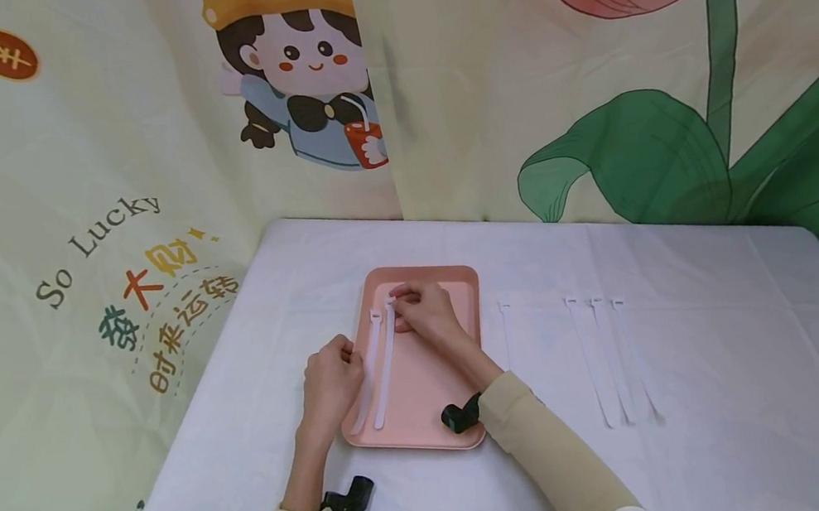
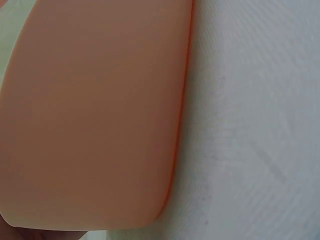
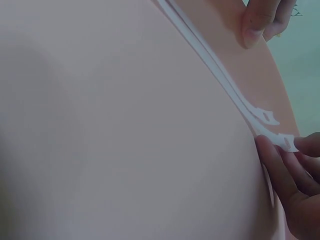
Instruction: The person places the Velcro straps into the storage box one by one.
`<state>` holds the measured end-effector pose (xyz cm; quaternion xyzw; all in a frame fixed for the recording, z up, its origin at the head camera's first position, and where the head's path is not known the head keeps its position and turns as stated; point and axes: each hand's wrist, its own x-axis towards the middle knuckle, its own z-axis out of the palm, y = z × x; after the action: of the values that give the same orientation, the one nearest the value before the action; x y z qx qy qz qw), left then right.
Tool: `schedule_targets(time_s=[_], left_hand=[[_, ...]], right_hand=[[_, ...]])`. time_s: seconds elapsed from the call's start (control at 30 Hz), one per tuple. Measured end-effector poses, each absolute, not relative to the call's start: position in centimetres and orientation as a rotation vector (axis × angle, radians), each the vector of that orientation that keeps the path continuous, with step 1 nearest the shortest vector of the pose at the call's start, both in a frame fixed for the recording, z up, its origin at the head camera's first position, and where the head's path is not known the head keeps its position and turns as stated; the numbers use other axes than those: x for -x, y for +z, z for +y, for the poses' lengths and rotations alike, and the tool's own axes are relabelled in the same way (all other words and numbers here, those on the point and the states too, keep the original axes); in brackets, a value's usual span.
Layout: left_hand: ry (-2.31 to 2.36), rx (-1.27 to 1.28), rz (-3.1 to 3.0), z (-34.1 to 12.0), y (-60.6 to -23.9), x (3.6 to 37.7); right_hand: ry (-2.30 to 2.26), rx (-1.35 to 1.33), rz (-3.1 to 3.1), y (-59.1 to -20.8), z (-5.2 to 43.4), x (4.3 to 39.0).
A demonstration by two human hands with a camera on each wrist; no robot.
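A shallow pink tray (image 1: 436, 369) lies on the table. Two white straps with slotted heads rest lengthwise in its left part: an outer strap (image 1: 370, 364) and an inner strap (image 1: 385, 366). Over the tray's far end, my right hand (image 1: 426, 312) pinches the inner strap by its head, which shows between thumb and fingers in the right wrist view. My left hand (image 1: 333, 380) stays by the tray's left rim, fingers loosely bent, with fingertips (image 3: 252, 37) right at the rim, beside the outer strap. In the left wrist view the tray wall mostly fills the left side.
On the white tablecloth (image 1: 735, 354) right of the tray lie more white straps: a single strap (image 1: 505, 337), then a group of three including a middle strap (image 1: 611, 363). A printed curtain (image 1: 457, 142) hangs behind the table. Dark wrist cameras (image 1: 348, 497) sit below both hands.
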<state>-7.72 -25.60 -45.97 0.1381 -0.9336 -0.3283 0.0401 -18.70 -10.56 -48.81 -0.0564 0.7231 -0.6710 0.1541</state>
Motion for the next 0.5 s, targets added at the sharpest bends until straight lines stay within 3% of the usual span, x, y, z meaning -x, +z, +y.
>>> schedule_targets(time_s=[0.5], left_hand=[[-1.0,-0.438,-2.874,-25.56,-45.84,7.78]], right_hand=[[-1.893,0.219,2.161,-48.38,-10.37,18.59]])
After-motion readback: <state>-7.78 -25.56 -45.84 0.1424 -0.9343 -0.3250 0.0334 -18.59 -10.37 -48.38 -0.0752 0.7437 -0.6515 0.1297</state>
